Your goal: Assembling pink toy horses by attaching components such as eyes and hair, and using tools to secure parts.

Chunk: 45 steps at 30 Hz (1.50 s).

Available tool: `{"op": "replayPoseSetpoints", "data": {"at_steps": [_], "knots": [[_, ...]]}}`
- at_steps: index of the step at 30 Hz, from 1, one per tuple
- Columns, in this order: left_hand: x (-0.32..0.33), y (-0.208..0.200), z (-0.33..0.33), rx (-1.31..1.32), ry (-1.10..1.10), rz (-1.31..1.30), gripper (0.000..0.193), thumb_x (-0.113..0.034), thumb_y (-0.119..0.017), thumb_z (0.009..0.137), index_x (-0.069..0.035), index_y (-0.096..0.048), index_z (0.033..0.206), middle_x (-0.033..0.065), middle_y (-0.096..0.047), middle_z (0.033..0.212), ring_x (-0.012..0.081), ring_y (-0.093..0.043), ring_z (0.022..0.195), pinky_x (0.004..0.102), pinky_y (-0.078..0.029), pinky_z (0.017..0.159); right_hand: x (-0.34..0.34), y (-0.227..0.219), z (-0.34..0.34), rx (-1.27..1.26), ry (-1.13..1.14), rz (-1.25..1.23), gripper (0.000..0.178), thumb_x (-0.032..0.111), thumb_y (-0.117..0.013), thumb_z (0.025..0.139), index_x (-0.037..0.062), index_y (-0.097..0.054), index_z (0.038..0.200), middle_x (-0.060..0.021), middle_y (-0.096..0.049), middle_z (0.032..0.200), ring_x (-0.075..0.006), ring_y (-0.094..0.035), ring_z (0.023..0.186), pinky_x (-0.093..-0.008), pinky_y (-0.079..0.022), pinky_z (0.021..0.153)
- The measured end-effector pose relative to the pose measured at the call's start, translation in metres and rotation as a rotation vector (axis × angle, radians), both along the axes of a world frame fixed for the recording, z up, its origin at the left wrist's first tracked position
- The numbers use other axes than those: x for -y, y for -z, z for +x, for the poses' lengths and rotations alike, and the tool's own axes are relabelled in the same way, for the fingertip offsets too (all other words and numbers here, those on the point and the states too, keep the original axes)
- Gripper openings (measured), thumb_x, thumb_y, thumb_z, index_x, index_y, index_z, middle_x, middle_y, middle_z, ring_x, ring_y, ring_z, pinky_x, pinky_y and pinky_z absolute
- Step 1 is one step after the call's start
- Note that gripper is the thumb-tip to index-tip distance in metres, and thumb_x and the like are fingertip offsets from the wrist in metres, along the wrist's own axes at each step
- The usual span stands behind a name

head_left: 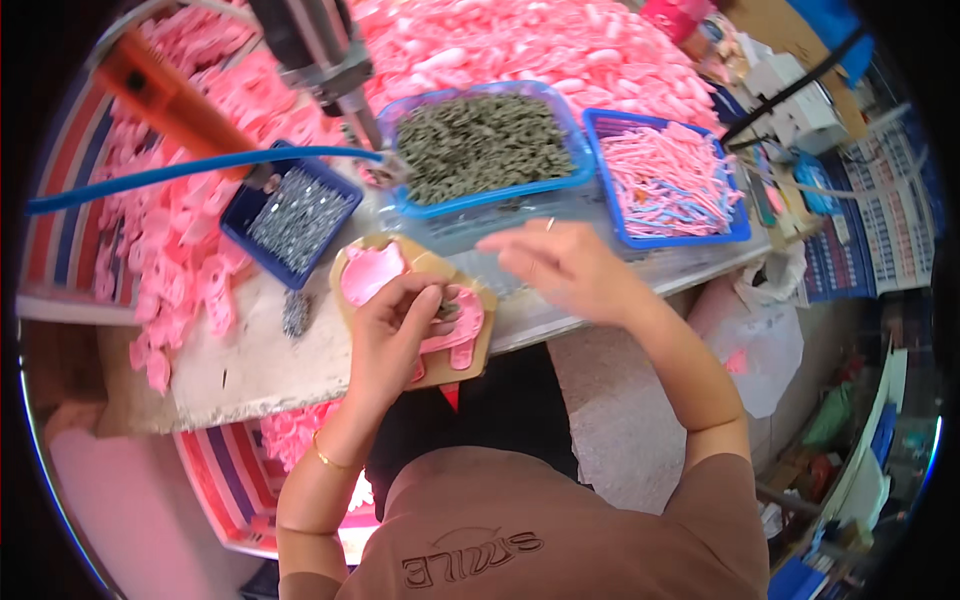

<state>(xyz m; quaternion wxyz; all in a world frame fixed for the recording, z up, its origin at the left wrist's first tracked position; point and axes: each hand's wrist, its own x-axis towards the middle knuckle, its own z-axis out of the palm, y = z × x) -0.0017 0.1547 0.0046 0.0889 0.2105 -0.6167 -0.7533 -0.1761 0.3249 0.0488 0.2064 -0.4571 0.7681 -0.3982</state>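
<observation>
My left hand (392, 328) lies over a tan board (483, 335) at the table's front edge, thumb and fingers drawn together. A small grey-green piece (447, 310) shows at its fingertips. The board bears a pink plastic shell shaped like an animal: a rounded head part (370, 272) and a body part (462, 325) with a leg, partly covered by the hand. To the right, my right hand (562, 268) hovers over the table with fingers stretched out, slightly blurred, and nothing visible in it. It wears a ring.
A blue-rimmed tub (583, 165) holds grey-green pieces. One blue tray (700, 241) has pink and blue strips, another (237, 238) small metal screws. A metal driver tool (320, 55), an orange-handled tool (165, 95) and a blue hose (200, 167) hang above. Pink parts (530, 45) heap behind.
</observation>
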Motion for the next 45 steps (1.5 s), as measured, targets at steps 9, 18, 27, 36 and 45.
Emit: {"op": "replayPoseSetpoints", "data": {"at_steps": [9, 18, 27, 36, 45], "knots": [[0.004, -0.001, 0.008, -0.016, -0.063, 0.083, 0.02, -0.013, -0.057, 0.101, 0.006, -0.061, 0.107, 0.0118, -0.07, 0.104, 0.0127, -0.069, 0.088, 0.0259, -0.059, 0.08, 0.021, -0.001, 0.05, 0.431, -0.153, -0.022, 0.029, 0.01, -0.063, 0.094, 0.0017, -0.061, 0.123, -0.0078, -0.07, 0.097, -0.0135, -0.066, 0.091, -0.0295, -0.051, 0.083], [-0.002, -0.007, 0.009, -0.048, -0.091, 0.092, 0.016, -0.012, -0.061, 0.099, 0.004, -0.063, 0.102, 0.0069, -0.069, 0.094, 0.0085, -0.067, 0.083, 0.0221, -0.057, 0.073, 0.027, 0.01, 0.055, 0.402, 0.052, 0.002, 0.013, 0.009, -0.071, 0.09, -0.0009, -0.064, 0.096, -0.004, -0.07, 0.084, -0.0077, -0.065, 0.079, -0.0242, -0.052, 0.071], [-0.012, -0.007, 0.008, -0.049, -0.176, -0.023, 0.018, -0.01, -0.061, 0.098, 0.006, -0.063, 0.104, 0.0073, -0.068, 0.095, 0.0104, -0.068, 0.084, 0.0234, -0.059, 0.076, 0.027, 0.025, 0.073, 0.123, 0.152, -0.154, 0.011, 0.005, -0.071, 0.09, -0.0016, -0.061, 0.091, -0.0059, -0.07, 0.081, -0.0049, -0.062, 0.076, -0.023, -0.052, 0.066], [0.008, -0.009, 0.017, -0.014, -0.008, -0.03, 0.022, -0.012, -0.057, 0.1, 0.006, -0.063, 0.112, 0.0098, -0.07, 0.094, 0.0119, -0.069, 0.084, 0.0242, -0.058, 0.076, 0.026, 0.021, 0.058, -0.048, -0.106, -0.138, 0.016, 0.009, -0.071, 0.087, 0.0044, -0.069, 0.103, -0.01, -0.073, 0.092, -0.0195, -0.072, 0.074, -0.0306, -0.055, 0.066], [0.044, -0.01, 0.042, 0.02, -0.229, -0.544, 0.027, -0.013, -0.051, 0.103, -0.001, -0.061, 0.125, 0.0061, -0.071, 0.103, 0.0112, -0.068, 0.083, 0.0239, -0.053, 0.068, 0.057, 0.026, 0.07, -0.553, -0.178, -0.147, 0.015, 0.017, -0.072, 0.08, 0.0096, -0.07, 0.092, -0.0039, -0.065, 0.088, -0.0228, -0.064, 0.081, -0.0352, -0.05, 0.066]]}}
